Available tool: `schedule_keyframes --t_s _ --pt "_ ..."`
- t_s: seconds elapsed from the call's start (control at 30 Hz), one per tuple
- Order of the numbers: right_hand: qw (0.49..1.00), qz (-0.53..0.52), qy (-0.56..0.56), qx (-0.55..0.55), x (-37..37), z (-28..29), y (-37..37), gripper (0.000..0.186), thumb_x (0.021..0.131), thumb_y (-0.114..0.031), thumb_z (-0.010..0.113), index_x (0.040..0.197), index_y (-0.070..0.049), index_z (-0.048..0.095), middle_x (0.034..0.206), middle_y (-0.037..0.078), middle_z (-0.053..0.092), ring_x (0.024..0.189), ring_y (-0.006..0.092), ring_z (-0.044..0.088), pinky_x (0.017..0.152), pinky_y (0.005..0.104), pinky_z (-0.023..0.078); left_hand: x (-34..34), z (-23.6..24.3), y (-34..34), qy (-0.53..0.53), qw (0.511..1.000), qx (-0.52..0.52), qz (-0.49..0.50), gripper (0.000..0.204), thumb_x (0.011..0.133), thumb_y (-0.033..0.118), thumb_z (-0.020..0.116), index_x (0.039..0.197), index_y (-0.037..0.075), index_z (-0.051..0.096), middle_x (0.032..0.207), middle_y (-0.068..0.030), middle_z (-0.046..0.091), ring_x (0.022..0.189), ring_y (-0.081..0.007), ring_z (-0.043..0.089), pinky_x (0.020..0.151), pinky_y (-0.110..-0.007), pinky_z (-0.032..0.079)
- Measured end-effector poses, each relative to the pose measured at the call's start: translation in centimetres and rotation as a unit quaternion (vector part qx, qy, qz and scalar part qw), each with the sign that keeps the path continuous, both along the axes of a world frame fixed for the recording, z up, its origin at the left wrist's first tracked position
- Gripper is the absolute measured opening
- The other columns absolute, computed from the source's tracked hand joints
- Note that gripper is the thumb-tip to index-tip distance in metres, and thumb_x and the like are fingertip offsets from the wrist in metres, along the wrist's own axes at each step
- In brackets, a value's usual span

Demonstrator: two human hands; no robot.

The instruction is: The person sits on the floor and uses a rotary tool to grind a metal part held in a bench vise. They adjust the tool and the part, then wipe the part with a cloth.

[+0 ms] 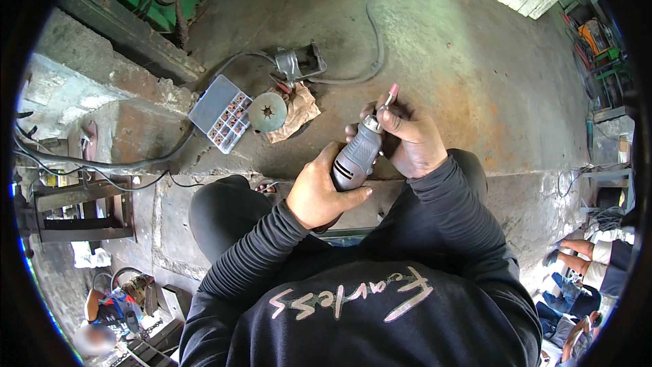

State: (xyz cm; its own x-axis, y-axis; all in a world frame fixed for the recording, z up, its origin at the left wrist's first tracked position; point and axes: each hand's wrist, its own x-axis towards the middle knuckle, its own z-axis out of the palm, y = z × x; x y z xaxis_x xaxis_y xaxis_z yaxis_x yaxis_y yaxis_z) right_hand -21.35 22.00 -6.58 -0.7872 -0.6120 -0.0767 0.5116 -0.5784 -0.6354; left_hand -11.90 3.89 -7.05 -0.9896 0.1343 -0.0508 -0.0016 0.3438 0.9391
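Note:
Between my knees I hold a grey die grinder-like rotary tool [358, 153], tilted with its nose pointing away and to the right. My left hand [319, 190] wraps round the rear of its body. At the nose, my right hand [413, 143] is closed, thumb and fingers pinching near the metal collet [371, 122]. A small grinding bit [393, 91] with a pink tip on a metal shank sticks out past those fingers. Whether its shank sits inside the collet is hidden by the right fingers.
Ahead to the left lie an open compartment box [229, 121] of small bits, a round grey disc [267, 112], brown paper [297, 113] and a metal bracket-like piece [299, 61]. A cable [372, 20] crosses the floor. People [577, 265] sit at lower right; another person [115, 309] is lower left.

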Motion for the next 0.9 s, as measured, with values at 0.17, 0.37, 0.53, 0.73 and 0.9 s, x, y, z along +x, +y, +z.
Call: schedule_keyframes --t_s 0.17,0.37,0.53,0.73,0.9 --pt "0.998 -0.055 0.038 0.002 -0.6 0.7 0.7 0.054 0.098 -0.022 0.068 0.143 -0.010 0.042 0.100 0.007 0.064 0.103 0.0321 0.070 0.090 0.0455 0.055 -0.1 0.1 0.0 0.000 1.000 -0.006 -0.010 0.066 0.072 0.023 0.087 0.121 -0.005 0.053 0.097 -0.0229 0.071 0.091 -0.0322 0.072 0.084 -0.040 0.055" --pt "0.968 -0.134 0.165 0.130 -1.4 0.6 2.1 0.020 0.099 -0.011 0.065 0.115 0.001 0.065 0.100 0.009 0.068 0.094 0.0243 0.068 0.081 0.0418 0.059 0.2 0.6 0.1 0.001 1.000 -0.012 -0.023 0.066 0.072 0.023 0.087 0.122 -0.005 0.054 0.098 -0.0231 0.071 0.092 -0.0320 0.072 0.085 -0.040 0.056" --pt "0.967 -0.171 0.159 0.106 -0.9 -0.1 1.6 0.014 0.096 -0.002 0.065 0.110 0.001 0.067 0.096 0.011 0.072 0.084 0.0191 0.072 0.078 0.0333 0.061 0.1 0.7 0.3 0.001 0.999 -0.022 -0.025 0.066 0.073 0.023 0.087 0.123 -0.005 0.054 0.098 -0.0231 0.071 0.092 -0.0321 0.072 0.085 -0.040 0.056" --pt "0.970 -0.159 0.149 0.112 -0.8 0.5 1.6 0.016 0.095 0.000 0.066 0.112 0.001 0.066 0.101 0.012 0.072 0.090 0.0202 0.072 0.080 0.0343 0.060 0.1 0.5 0.2 0.003 1.000 -0.015 -0.027 0.067 0.072 0.022 0.087 0.123 -0.006 0.053 0.098 -0.0226 0.071 0.091 -0.0316 0.072 0.085 -0.040 0.055" --pt "0.990 -0.096 0.102 0.022 -0.5 0.2 1.1 0.031 0.093 0.002 0.067 0.123 0.000 0.061 0.115 0.013 0.068 0.102 0.0221 0.069 0.090 0.0379 0.057 0.1 0.9 0.0 -0.014 1.000 0.022 -0.015 0.068 0.071 0.020 0.088 0.124 -0.005 0.053 0.101 -0.0200 0.069 0.093 -0.0270 0.069 0.088 -0.038 0.054"
